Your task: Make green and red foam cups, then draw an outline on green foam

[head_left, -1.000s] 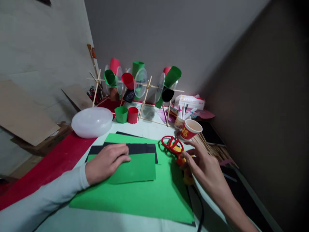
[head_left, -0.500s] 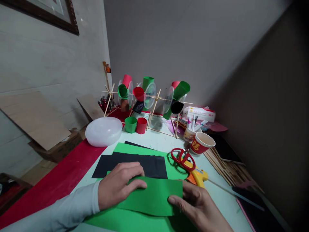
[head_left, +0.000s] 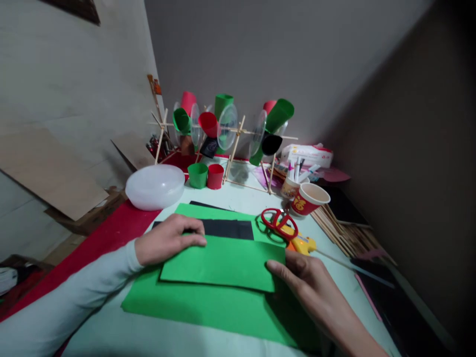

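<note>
A small green paper sheet (head_left: pixel 223 262) lies on a larger green sheet (head_left: pixel 208 307) on the table. My left hand (head_left: pixel 167 240) rests on the small sheet's upper left corner, fingers curled and pressing down. My right hand (head_left: pixel 301 277) touches the sheet's right edge with fingers bent; whether it pinches the paper is unclear. A black paper strip (head_left: pixel 228 228) shows just beyond the small sheet. Red-handled scissors (head_left: pixel 278 223) and an orange-yellow glue gun (head_left: pixel 302 244) lie just beyond my right hand.
A white plastic dome (head_left: pixel 154 186) sits at the left. Green (head_left: pixel 197 175) and red (head_left: pixel 215 176) paper cups stand before stick-and-cup wheel models (head_left: pixel 226 129). A red-printed paper cup (head_left: pixel 310 198), a cup of markers (head_left: pixel 292 183), bamboo sticks (head_left: pixel 342 230) and a tissue pack (head_left: pixel 307 154) fill the right.
My right hand left the scissors and came to the small green sheet's right edge. The sheet now lies flatter and further right; my left hand stays on its left end.
</note>
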A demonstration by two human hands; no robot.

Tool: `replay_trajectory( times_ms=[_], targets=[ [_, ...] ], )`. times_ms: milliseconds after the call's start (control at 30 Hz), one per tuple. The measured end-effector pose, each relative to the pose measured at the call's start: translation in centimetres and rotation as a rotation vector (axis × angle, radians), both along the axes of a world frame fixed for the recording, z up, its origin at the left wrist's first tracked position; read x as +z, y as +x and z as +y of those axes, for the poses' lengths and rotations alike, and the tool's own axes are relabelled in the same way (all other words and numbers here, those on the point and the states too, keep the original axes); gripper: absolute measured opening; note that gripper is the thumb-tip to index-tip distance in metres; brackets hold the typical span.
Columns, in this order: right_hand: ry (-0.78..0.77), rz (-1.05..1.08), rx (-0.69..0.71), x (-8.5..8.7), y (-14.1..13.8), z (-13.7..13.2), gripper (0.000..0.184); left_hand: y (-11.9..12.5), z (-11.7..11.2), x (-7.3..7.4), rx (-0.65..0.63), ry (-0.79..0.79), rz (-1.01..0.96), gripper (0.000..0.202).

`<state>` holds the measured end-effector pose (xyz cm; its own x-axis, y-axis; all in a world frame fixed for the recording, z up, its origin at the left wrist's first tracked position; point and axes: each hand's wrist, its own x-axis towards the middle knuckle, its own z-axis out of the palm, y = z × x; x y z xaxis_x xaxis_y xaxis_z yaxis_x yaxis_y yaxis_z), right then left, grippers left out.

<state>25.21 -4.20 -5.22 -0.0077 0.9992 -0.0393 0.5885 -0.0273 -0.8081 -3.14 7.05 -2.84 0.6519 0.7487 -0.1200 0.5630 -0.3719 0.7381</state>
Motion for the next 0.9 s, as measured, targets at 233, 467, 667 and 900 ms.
replay_trajectory(
  times_ms=[233,467,667,900],
  targets=[
    [-0.145,-0.027,0.102,0.7,-0.3,-0.7,0.03,-0.1,1.2,-0.9,-0.083,-0.092,0.034,0.04],
    [-0.072,-0.093,0.113,1.3,0.2,-0.4,0.026,-0.2,1.4,-1.6,-0.141,-0.102,0.05,0.037],
    [0.008,-0.093,0.056,1.9,0.4,-0.5,0.027,-0.2,1.2,-0.8,-0.108,-0.116,0.024,0.034],
    [0.071,-0.038,-0.024,2.8,0.4,-0.9,0.033,-0.6,0.8,0.1,0.118,-0.107,-0.076,0.04]
  ],
)
